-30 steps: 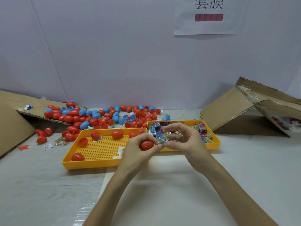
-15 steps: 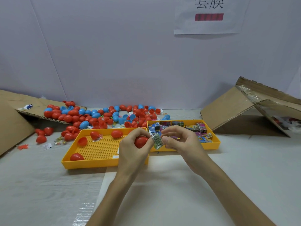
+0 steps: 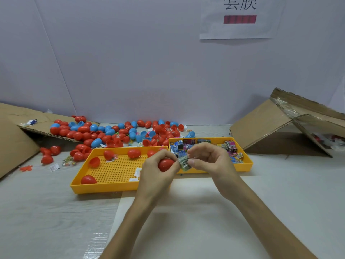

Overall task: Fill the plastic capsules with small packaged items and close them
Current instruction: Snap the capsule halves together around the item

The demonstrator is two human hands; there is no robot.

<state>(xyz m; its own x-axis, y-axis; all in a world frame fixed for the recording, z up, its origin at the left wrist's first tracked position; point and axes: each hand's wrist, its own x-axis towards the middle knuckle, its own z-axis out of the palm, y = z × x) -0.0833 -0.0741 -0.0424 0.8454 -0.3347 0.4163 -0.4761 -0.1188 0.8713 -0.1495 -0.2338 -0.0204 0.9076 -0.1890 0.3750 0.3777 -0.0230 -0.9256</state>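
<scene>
Above the table (image 3: 280,193), our left hand (image 3: 155,176) gripped a red capsule (image 3: 165,164) while our right hand (image 3: 211,161) pinched a small packet (image 3: 183,162) just beside it; the capsule pile (image 3: 112,133) behind, we judged, mostly awaited filling.

On the bench (image 3: 280,193), a perforated tray (image 3: 104,189) holding loose capsules (image 3: 88,180) lies just left of a smaller tray (image 3: 248,162) holding packets (image 3: 231,146). Behind both trays spreads a capsule heap (image 3: 112,133), with a cardboard sheet (image 3: 11,146) at far left and a cardboard box (image 3: 270,128) at far right.
</scene>
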